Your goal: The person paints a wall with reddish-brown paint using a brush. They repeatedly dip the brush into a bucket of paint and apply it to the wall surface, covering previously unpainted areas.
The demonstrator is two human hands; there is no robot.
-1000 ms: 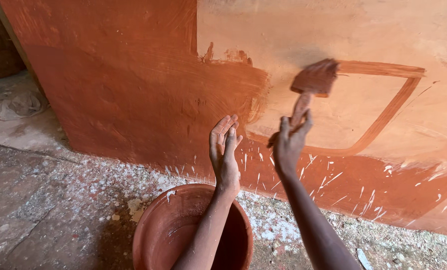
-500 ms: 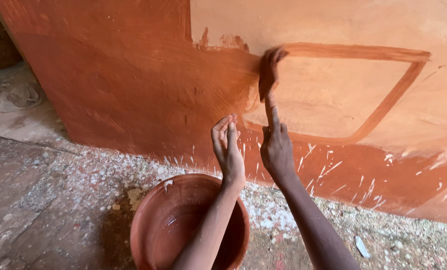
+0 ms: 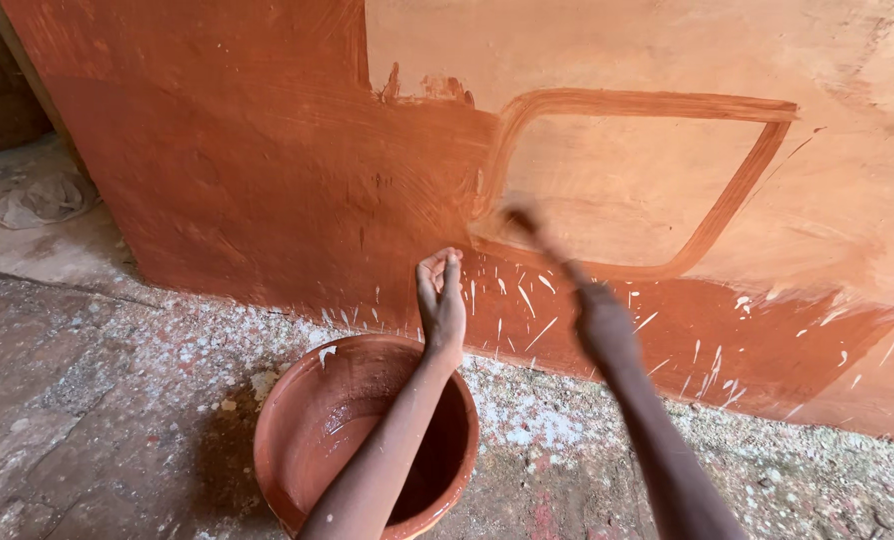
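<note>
My right hand [image 3: 607, 325] is blurred with motion and grips a paint-soaked brush [image 3: 535, 232], whose head touches the wall at the lower left corner of a red-brown painted outline [image 3: 727, 205]. My left hand [image 3: 441, 300] is raised in front of the wall with fingers apart, holding nothing, just above a round terracotta-coloured bowl [image 3: 297, 440] of red-brown paint on the floor. The wall's left part [image 3: 227, 170] is fully covered in red-brown paint; the upper right part [image 3: 847, 170] is pale orange.
The floor [image 3: 97, 390] is rough stone speckled with white flecks. A crumpled grey cloth [image 3: 42, 200] lies at the far left near a dark doorway. White splash marks dot the painted band [image 3: 767, 340] along the wall's base.
My right hand swept the brush from the outline's upper left down to its lower left corner. My left hand stayed raised above the bowl.
</note>
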